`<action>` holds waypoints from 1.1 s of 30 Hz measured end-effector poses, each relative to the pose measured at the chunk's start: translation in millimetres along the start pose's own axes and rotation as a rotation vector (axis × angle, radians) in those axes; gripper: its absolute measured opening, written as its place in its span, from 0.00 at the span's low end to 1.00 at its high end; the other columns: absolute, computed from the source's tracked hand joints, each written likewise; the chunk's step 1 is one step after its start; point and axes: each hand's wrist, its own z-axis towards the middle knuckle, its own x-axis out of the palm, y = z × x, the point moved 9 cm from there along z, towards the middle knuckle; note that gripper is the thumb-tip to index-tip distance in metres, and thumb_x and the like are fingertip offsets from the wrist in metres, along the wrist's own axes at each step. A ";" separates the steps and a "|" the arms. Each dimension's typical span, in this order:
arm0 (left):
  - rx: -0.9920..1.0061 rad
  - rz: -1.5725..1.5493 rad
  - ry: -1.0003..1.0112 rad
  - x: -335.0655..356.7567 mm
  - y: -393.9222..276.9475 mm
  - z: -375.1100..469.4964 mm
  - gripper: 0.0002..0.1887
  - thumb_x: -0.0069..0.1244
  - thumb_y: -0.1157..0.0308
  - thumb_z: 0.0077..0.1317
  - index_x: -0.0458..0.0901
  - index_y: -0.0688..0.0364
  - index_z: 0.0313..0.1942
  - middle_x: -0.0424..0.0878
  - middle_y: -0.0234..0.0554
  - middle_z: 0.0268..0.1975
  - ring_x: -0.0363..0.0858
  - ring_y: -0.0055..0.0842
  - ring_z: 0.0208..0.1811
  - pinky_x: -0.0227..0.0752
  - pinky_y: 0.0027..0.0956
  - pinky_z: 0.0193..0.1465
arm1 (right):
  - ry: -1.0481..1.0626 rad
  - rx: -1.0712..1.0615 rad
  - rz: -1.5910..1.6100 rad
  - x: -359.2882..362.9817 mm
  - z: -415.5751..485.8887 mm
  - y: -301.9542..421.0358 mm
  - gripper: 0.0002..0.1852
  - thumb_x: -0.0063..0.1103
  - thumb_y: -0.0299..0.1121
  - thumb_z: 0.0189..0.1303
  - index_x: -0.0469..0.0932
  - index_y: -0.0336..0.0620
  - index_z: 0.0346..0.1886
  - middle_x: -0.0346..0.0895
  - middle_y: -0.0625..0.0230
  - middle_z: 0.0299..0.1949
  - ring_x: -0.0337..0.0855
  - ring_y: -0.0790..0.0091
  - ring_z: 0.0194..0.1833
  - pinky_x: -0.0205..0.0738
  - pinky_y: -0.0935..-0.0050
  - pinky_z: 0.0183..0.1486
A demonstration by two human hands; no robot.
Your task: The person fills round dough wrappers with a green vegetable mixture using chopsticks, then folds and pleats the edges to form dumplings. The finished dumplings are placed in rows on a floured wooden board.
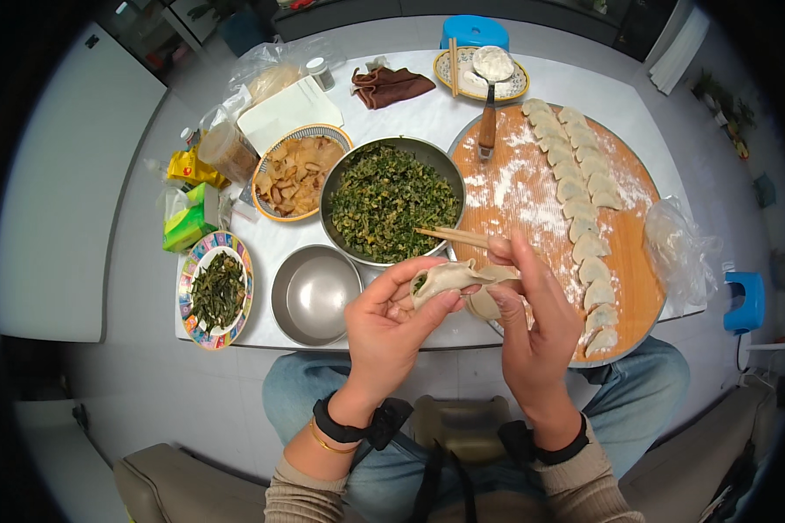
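My left hand point(392, 320) holds a partly closed dumpling point(446, 281), green filling showing at its left end. My right hand point(538, 320) has its thumb and fingers near the dumpling's right end and grips a pair of wooden chopsticks point(461, 237). The chopstick tips point left, over the edge of a metal bowl of chopped green filling point(392, 202). Beneath my right fingers lie round dough wrappers point(483, 304), partly hidden. Rows of folded dumplings point(579, 209) lie on the floured round wooden board point(497, 196) at the right.
An empty metal bowl point(316, 294), a plate of cooked greens point(218, 291) and a bowl of brownish slices point(297, 173) stand at the left. Farther back are a brown cloth point(392, 87) and a flour plate point(518, 86) bearing a wooden-handled spoon point(488, 127). A plastic bag point(677, 252) overlaps the board's right edge.
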 end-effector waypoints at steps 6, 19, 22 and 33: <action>0.039 0.036 0.029 4.2 -4.1 -1.6 0.19 0.56 0.84 0.65 0.76 0.73 0.56 0.84 0.49 0.51 0.85 0.25 0.49 0.82 0.28 0.53 | 0.060 -0.036 0.035 3.2 7.1 4.2 0.11 0.66 0.19 0.58 0.83 0.33 0.45 0.82 0.59 0.39 0.82 0.63 0.39 0.76 0.72 0.40; 0.013 0.072 0.029 4.7 0.6 -2.1 0.19 0.56 0.84 0.65 0.76 0.73 0.56 0.84 0.47 0.50 0.86 0.25 0.48 0.82 0.26 0.51 | -0.020 -0.162 -0.032 2.0 2.8 5.9 0.10 0.65 0.18 0.57 0.82 0.32 0.42 0.81 0.60 0.35 0.80 0.62 0.35 0.75 0.72 0.39; 0.002 0.064 0.035 3.3 1.0 -2.0 0.19 0.56 0.84 0.65 0.76 0.73 0.56 0.84 0.47 0.49 0.86 0.25 0.48 0.82 0.26 0.51 | 0.028 -0.040 -0.009 2.9 4.3 0.2 0.09 0.65 0.18 0.56 0.83 0.32 0.42 0.80 0.60 0.36 0.80 0.63 0.37 0.75 0.72 0.40; 0.006 0.123 0.036 5.1 4.2 -2.6 0.19 0.57 0.84 0.64 0.77 0.72 0.56 0.85 0.44 0.48 0.85 0.21 0.45 0.81 0.22 0.48 | 0.035 -0.020 0.062 8.7 5.2 -8.6 0.05 0.64 0.19 0.58 0.82 0.32 0.37 0.79 0.61 0.36 0.79 0.66 0.38 0.74 0.74 0.39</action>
